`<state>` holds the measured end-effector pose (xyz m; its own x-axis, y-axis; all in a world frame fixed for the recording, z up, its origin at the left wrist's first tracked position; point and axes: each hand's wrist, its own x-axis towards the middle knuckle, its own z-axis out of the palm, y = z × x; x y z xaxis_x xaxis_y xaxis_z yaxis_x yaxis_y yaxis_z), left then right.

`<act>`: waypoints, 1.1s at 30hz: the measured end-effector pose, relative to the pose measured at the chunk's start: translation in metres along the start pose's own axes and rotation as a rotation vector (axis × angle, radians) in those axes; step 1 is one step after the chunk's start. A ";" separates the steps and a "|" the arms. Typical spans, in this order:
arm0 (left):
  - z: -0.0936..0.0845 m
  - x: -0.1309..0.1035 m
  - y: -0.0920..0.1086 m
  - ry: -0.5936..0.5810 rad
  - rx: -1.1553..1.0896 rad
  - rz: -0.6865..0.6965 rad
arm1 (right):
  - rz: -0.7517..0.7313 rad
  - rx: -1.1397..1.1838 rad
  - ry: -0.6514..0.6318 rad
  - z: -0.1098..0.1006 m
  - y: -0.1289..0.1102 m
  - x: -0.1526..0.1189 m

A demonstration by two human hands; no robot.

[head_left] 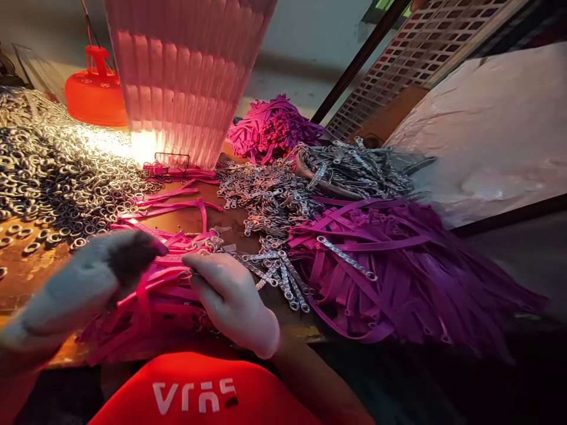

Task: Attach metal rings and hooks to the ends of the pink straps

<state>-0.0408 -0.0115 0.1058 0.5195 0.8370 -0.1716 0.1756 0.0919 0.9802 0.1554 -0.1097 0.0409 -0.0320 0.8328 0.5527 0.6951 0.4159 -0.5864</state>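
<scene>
Head view: bench in use; stock listed left to right.
Rings (53,177): loose heap, strays at its near edge; probably spread for picking by hand.
Left hand (84,277): blurred, fingers curled inward, a pink tip at the fingertips; exact opening and grip cannot be told.
Lamp (95,97): hung low beside the rings, probably to light the small parts.
Pink straps (170,289): crossed in a pile beneath and between the 2 hands, presumably for short reach.
Panel (186,77): ribbed, upright behind the pile, bright at its lower left; may cut glare.
Right hand (234,301): nearly closed, thumb and forefinger together at a pink strap; firm hold cannot be confirmed.
Links (266,200): metal, heaped beyond the right hand, several fanned nearer it, likely for easy pickup.
Rear bundle (274,127): magenta straps, heaped behind the links.
Bowl (305,171): filled with links, apparently to contain them.
Purple straps (376,265): broad pile, 1 link on top.
Sack (487,130): pale, at far right.
</scene>
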 end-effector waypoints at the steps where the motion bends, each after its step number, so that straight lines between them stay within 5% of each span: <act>1: 0.011 0.003 -0.009 -0.065 0.032 0.004 | 0.016 -0.026 -0.014 0.000 0.001 0.001; 6: 0.046 0.012 -0.046 -0.137 -0.032 -0.112 | 0.060 -0.235 -0.118 -0.001 0.006 0.001; 13: 0.049 0.017 -0.057 -0.202 0.054 -0.121 | -0.103 -0.701 -0.161 -0.004 0.011 -0.002; 18: 0.051 0.026 -0.070 -0.210 0.438 0.198 | -0.074 -0.702 -0.091 -0.005 0.015 -0.004; 20: 0.052 0.028 -0.076 -0.236 0.417 0.177 | -0.003 -0.674 -0.115 -0.008 0.014 -0.004; 24: 0.056 0.025 -0.081 -0.211 0.235 0.080 | 0.161 -0.547 -0.364 -0.016 0.010 -0.002; 28: 0.063 0.018 -0.084 -0.164 0.299 0.076 | 0.273 -0.554 -0.535 -0.015 0.013 -0.006; 33: 0.068 0.018 -0.094 -0.197 0.402 0.140 | 0.076 -0.658 -0.564 0.000 0.023 -0.023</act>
<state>0.0090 -0.0418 0.0036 0.7036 0.7044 -0.0938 0.3819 -0.2635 0.8859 0.1718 -0.1195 0.0141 -0.1983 0.9790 0.0479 0.9783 0.2007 -0.0519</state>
